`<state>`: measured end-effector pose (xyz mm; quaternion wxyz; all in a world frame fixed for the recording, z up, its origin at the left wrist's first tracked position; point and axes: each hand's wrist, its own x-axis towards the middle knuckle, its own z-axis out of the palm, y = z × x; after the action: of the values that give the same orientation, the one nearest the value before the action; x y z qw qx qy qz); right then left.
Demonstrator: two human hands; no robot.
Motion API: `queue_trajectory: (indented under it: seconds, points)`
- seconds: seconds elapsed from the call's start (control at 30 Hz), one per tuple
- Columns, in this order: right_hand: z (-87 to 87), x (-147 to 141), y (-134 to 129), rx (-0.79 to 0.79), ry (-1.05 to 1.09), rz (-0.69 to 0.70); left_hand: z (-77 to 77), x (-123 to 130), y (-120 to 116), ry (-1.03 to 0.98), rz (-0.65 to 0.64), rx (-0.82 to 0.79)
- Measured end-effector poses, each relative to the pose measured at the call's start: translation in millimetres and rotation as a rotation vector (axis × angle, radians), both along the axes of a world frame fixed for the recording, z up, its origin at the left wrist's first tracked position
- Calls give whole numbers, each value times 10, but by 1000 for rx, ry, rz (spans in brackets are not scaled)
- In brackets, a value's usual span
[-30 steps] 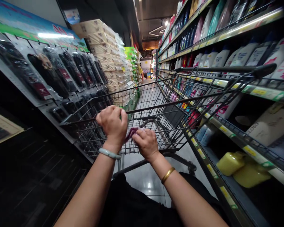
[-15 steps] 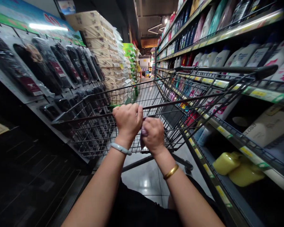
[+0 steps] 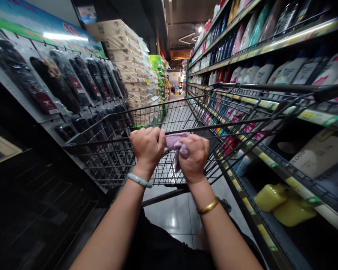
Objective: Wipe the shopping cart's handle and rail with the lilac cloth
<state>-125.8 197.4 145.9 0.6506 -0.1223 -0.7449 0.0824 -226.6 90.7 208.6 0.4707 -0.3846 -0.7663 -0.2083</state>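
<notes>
A dark wire shopping cart (image 3: 121,165) stands in front of me. My left hand (image 3: 148,147) is closed around its near rim bar, with a pale bangle at the wrist. My right hand (image 3: 193,155), with a gold bangle on that wrist, is a fist around a light purple cloth (image 3: 174,141). The cloth lies over the rim bar between both hands, and a loose end hangs below the right fist. It reaches up to the left thumb; whether the left fingers also pinch it is hidden.
Shelves of bottles (image 3: 287,69) run along the right, with yellow containers (image 3: 287,204) low down. Packaged hairbrushes (image 3: 64,78) hang on the left rack. Behind them rises a stack of beige packs (image 3: 121,56). A tiled floor (image 3: 176,215) shows under the cart.
My right hand has slid right along the rim bar, away from my left hand, and more of the purple cloth shows between them. The left hand keeps its grip on the bar.
</notes>
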Motion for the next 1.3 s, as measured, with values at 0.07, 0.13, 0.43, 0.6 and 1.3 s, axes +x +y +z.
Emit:
queue_trajectory:
  seconds: [0.07, 0.13, 0.43, 0.6, 1.3]
  points:
    - [56, 17, -4, -33, 33, -45, -7, -12, -23, 9, -3, 23]
    - [-23, -33, -110, 38, -15, -38, -15, -28, -46, 11, -7, 36]
    - [122, 187, 39, 32, 35, -122, -24, -58, -147, 21, -28, 18]
    - [90, 206, 32, 28, 34, -178, -29, -59, -134, 23, -9, 67]
    - [211, 376, 71, -97, 0, -127, 103, 118, -216, -114, 39, 15]
